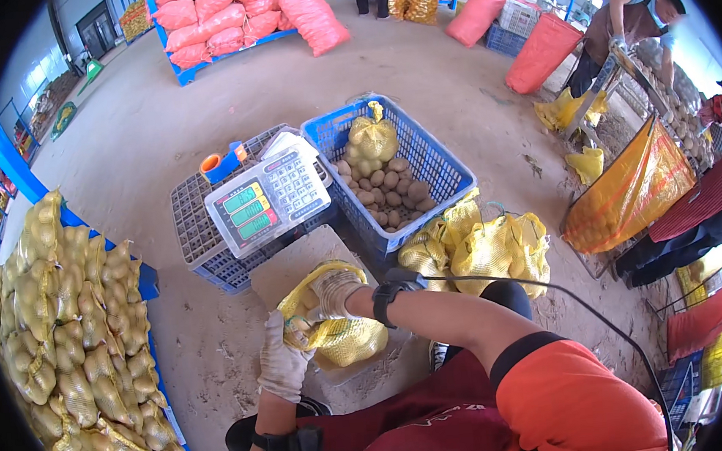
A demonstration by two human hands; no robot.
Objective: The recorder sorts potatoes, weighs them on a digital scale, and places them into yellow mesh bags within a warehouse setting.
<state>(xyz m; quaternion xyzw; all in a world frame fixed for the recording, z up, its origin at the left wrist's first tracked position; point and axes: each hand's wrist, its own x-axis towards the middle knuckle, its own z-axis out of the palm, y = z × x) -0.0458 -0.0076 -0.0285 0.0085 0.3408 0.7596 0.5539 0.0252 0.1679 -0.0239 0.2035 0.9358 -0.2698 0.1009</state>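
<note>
A yellow mesh bag point(349, 343) of potatoes rests on the scale platform point(300, 256) in front of me, its mouth open. My left hand point(282, 359), in a white glove, grips the near left edge of that mouth. Reaching into the opening from the right is my gloved right hand point(337, 293); its fingers are partly hidden by the mesh, and what they hold cannot be made out. Just beyond, the scale's display and keypad unit point(267, 201) sits on an upturned crate point(194, 209). A blue crate point(396, 241) holds loose potatoes point(385, 191) and a tied mesh bag point(371, 140).
Filled yellow bags point(498, 248) stand right of the platform. An orange tape dispenser point(222, 163) lies beside the display. Bagged potatoes point(75, 358) are stacked at left, pink sacks point(209, 21) on a rack behind. A co-worker point(629, 22) bends over a sorting table at right. A black cable point(583, 301) crosses my right arm.
</note>
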